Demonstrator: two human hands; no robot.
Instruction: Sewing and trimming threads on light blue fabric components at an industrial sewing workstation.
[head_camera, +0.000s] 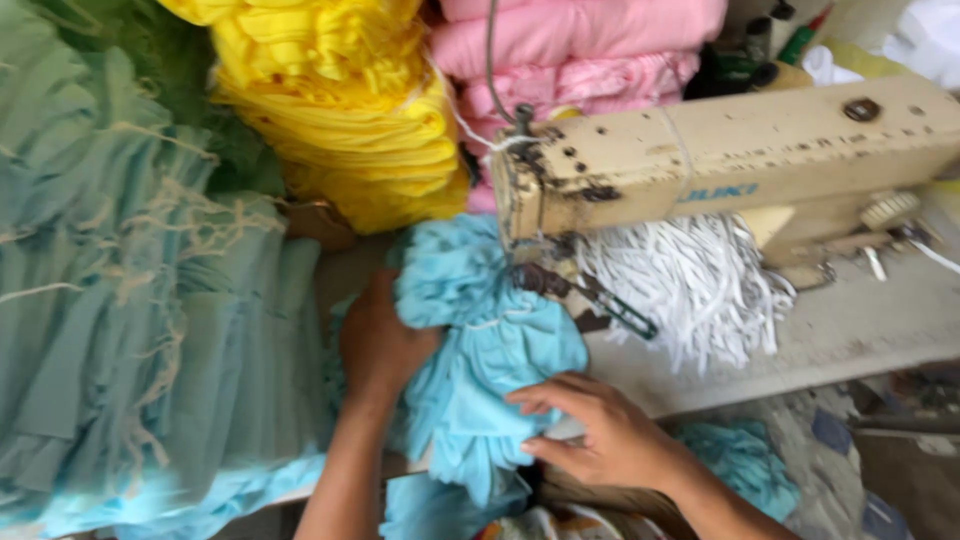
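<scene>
Pressing into a bundle of light blue fabric (480, 350) at the centre of the frame, the fingers of the left hand (378, 345) are curling around its left side and grasping it, while the right hand (595, 430) is lying with fingers spread flat on the bundle's lower right edge, touching it rather than clenching. The bundle is sitting on the sewing table (860, 330), just in front of the needle end of a worn cream sewing machine (740, 160) that is filling the upper right of the frame. A heap of white elastic cord (690, 280) is lying under the machine's arm, just right of the bundle. A stack of pale green cloth (130, 300) is filling the left side, folded yellow cloth (350, 110) is standing at upper centre, and pink cloth (580, 50) is sitting behind the machine.
</scene>
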